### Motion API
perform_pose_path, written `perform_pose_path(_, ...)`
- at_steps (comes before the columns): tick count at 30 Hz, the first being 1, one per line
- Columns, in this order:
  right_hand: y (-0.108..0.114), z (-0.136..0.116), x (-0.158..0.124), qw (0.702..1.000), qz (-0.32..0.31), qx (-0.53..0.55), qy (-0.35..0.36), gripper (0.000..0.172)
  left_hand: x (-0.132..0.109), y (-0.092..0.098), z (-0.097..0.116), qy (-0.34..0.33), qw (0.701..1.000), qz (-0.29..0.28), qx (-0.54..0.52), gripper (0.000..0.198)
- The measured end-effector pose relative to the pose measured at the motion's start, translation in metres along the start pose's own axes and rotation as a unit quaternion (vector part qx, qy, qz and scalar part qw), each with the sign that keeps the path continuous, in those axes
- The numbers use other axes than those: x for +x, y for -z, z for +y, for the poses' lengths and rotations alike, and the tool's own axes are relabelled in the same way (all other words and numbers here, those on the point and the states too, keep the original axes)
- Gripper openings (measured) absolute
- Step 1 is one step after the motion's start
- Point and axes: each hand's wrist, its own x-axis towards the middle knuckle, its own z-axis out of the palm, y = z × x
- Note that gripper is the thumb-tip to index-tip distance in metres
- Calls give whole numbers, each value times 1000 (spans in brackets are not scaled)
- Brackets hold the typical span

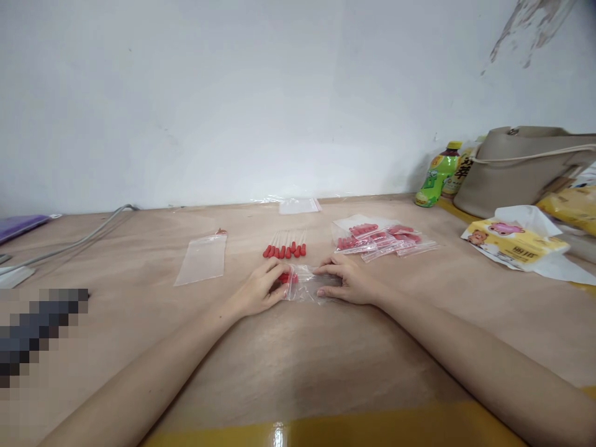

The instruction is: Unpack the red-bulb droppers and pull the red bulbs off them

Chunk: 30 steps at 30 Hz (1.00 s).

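Between my hands, just above the table, is a clear zip bag (306, 287) with a red line along its mouth on the left. My left hand (261, 288) is closed around several droppers with red bulbs (286, 278) at that mouth; their stems show faintly through the plastic. At the bag's other end my right hand (349, 282) grips the plastic, with thumb and forefinger bent over it and a gap between them. Just beyond the bag lies a row of droppers (285, 251), red bulbs toward me and clear stems pointing away.
Filled bags (377, 237) of red-bulbed droppers are piled to the right. Flat bags lie at left (202, 259) and by the wall (298, 206). Farther right are a green bottle (437, 177), a tissue pack (516, 239) and a grey handbag (516, 167). A cable (88, 236) crosses the left side.
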Motion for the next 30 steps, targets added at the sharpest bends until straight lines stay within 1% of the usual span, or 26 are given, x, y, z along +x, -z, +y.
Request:
perform_pose_path(3,0,0,0,1000,0,-3,-2,38,0,16,-10,-62,997,45,-1,20)
perform_pose_path(5,1,-1,0,1000,0,-2,-2,38,1,33,-17,-69,995,68,-9,20)
perform_pose_path(9,1,-1,0,1000,1,0,-1,37,2,73,-32,-24,990,124,-55,17)
perform_pose_path(10,1,-1,0,1000,1,0,-1,36,1,81,-37,-8,986,153,-62,16)
perform_pose_path(11,1,-1,0,1000,1,1,-3,37,1,86,-42,13,979,195,-55,16)
perform_pose_path(13,1,-1,0,1000,0,5,-7,37,-1,90,-52,60,955,291,-5,16)
perform_pose_path(14,1,-1,0,1000,-1,7,-8,38,-2,89,-58,80,941,327,34,16)
perform_pose_path(15,0,-1,0,1000,-2,10,-8,38,-4,85,-64,92,931,343,78,16)
perform_pose_path(16,0,-1,0,1000,-2,12,-8,38,-5,78,-70,96,928,339,120,16)
perform_pose_path(17,0,-1,0,1000,-1,13,-8,38,-6,71,-75,93,931,317,159,16)
perform_pose_path(19,0,-1,0,1000,0,12,-10,38,-7,54,-84,79,942,246,214,16)
perform_pose_path(21,0,-1,0,1000,1,10,-13,37,-6,38,-90,75,952,175,239,20)
perform_pose_path(24,1,-1,0,1000,-2,8,-14,37,-2,22,-90,85,957,105,256,24)
perform_pose_path(25,1,-1,0,1000,-2,8,-13,37,-1,20,-88,86,959,95,252,24)
perform_pose_path(27,1,-1,0,1000,-3,4,-14,37,0,17,-81,84,968,91,216,23)
perform_pose_path(30,1,-1,0,1000,-3,4,-12,37,-1,15,-71,101,980,117,122,20)
